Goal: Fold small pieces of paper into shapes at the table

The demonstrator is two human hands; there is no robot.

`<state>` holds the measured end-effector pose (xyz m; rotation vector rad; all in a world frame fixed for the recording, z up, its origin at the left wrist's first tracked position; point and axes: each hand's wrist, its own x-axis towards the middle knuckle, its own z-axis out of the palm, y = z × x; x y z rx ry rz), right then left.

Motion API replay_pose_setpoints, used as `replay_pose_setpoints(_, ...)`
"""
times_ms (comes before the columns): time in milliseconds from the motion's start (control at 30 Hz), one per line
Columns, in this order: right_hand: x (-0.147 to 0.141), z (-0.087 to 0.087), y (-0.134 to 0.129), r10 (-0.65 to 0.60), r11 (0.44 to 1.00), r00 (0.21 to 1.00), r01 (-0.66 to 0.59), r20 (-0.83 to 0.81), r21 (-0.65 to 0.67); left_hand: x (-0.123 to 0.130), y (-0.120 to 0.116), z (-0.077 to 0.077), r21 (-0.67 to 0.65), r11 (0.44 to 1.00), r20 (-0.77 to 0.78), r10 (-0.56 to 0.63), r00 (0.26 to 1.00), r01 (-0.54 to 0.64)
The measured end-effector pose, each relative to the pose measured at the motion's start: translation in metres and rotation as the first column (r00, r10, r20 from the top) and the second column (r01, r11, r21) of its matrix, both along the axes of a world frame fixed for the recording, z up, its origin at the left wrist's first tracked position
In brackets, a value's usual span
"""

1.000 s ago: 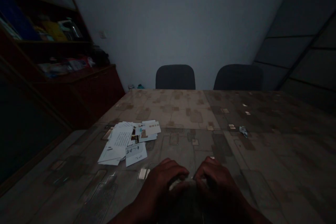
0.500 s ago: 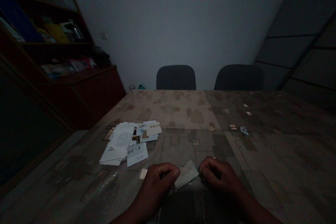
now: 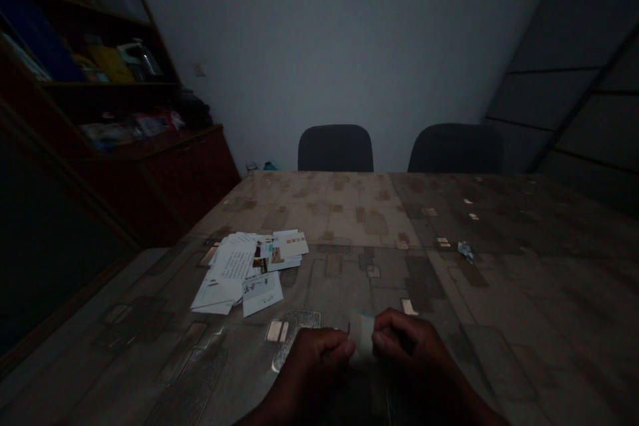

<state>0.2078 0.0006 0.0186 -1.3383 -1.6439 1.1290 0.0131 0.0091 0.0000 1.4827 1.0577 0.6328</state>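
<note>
Between my two hands is a small pale piece of paper [image 3: 363,338], held up just over the near part of the table. My left hand [image 3: 322,361] is closed, its thumb and fingers pinching the paper's left side. At the right side of the paper, the closed fingers of my right hand [image 3: 407,344] grip its edge. The lower part of the paper is dim and partly hidden by the hands. To the left, a loose pile of printed cards and papers [image 3: 234,273] lies spread on the table.
The table [image 3: 319,213] has a patterned cover. A crumpled scrap [image 3: 465,251] lies toward its right side. Beyond the far edge stand two dark chairs [image 3: 335,148]. A red-brown cabinet [image 3: 190,173] with filled shelves is at the left.
The paper has turned more upright and looks narrower. My left hand has moved right and slightly down, my right hand slightly down, so the hands are closer together.
</note>
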Motion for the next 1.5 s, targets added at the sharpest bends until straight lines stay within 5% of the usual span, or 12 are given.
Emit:
replay_pose_setpoints(267, -0.001, -0.009, -0.002, 0.009, 0.998, 0.993, -0.016, -0.114, -0.053, -0.001, -0.001, -0.004, -0.038, 0.999, 0.08, -0.006, 0.997, 0.009)
replay_pose_setpoints(500, -0.005, -0.007, -0.005, -0.013, 0.998, 0.995, 0.007, -0.097, -0.064, 0.003, -0.004, -0.001, 0.114, 0.991, -0.045, -0.062, 0.997, 0.067)
replay_pose_setpoints(900, -0.006, 0.0, -0.006, 0.0, 0.999, 0.995, -0.005, -0.095, -0.054, 0.007, -0.008, 0.013, 0.154, 0.984, -0.123, -0.075, 0.99, 0.094)
replay_pose_setpoints(1067, 0.0, -0.002, -0.001, 0.037, 0.999, 0.996, -0.04, -0.08, -0.025, 0.004, -0.006, 0.013, -0.049, 0.989, 0.083, -0.133, 0.988, 0.138)
replay_pose_setpoints(1133, 0.003, -0.005, 0.0, 0.048, 0.996, 0.995, -0.054, -0.086, -0.075, 0.001, -0.005, 0.012, -0.048, 0.993, 0.128, -0.096, 0.987, 0.103)
replay_pose_setpoints(1233, 0.005, -0.009, 0.001, 0.031, 0.988, 0.983, -0.058, -0.18, -0.146, -0.006, -0.002, 0.007, 0.122, 0.992, -0.025, 0.028, 0.999, -0.024)
replay_pose_setpoints(1333, 0.006, -0.011, 0.001, -0.007, 0.987, 0.973, -0.031, -0.231, -0.161, -0.013, 0.0, 0.002, 0.474, 0.881, -0.223, 0.1, 0.97, 0.018)
replay_pose_setpoints(1400, 0.006, -0.01, 0.001, -0.034, 0.986, 0.979, 0.0, -0.201, -0.166, -0.013, 0.002, -0.001, 0.69, 0.713, -0.299, 0.122, 0.946, 0.126)
replay_pose_setpoints(1500, 0.006, -0.008, 0.001, -0.037, 0.985, 0.99, 0.012, -0.14, -0.17, -0.008, 0.001, -0.003, 0.845, 0.486, -0.357, 0.207, 0.911, 0.221)
